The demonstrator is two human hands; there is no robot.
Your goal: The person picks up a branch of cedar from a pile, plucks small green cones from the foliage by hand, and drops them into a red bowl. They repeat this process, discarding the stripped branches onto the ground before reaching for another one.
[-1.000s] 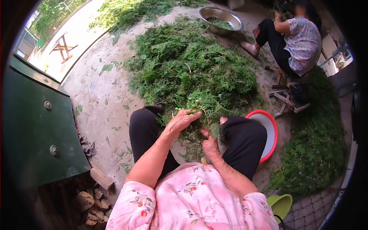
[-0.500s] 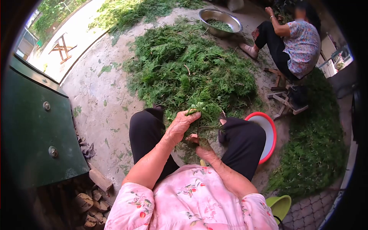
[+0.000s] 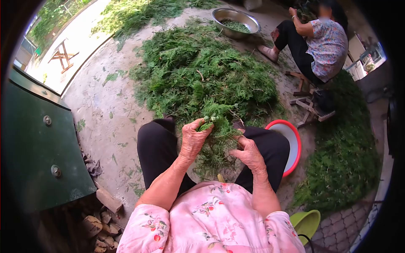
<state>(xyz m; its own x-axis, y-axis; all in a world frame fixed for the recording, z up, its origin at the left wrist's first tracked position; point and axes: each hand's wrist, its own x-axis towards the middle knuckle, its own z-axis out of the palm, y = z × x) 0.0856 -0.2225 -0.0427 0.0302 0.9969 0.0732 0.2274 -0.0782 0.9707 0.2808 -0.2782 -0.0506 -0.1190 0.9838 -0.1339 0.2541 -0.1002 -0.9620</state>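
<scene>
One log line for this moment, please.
left hand: grips sprig | right hand: on sprig, grip unclear | basin: on ground, right side | pile: ahead

2 hands (L [image 3: 193, 141], R [image 3: 250, 154]), 1 sprig bunch [image 3: 218, 128], 1 steel bowl [image 3: 238, 36], 1 red-rim basin [image 3: 298, 147], 1 other pers. [image 3: 322, 42]

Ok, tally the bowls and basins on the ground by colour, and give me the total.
Silver: 1, the round silver metal bowl holding green bits
Red and white: 1, the round white basin with a red rim
Green: 1, the lime-green plastic tub
Total: 3
</scene>
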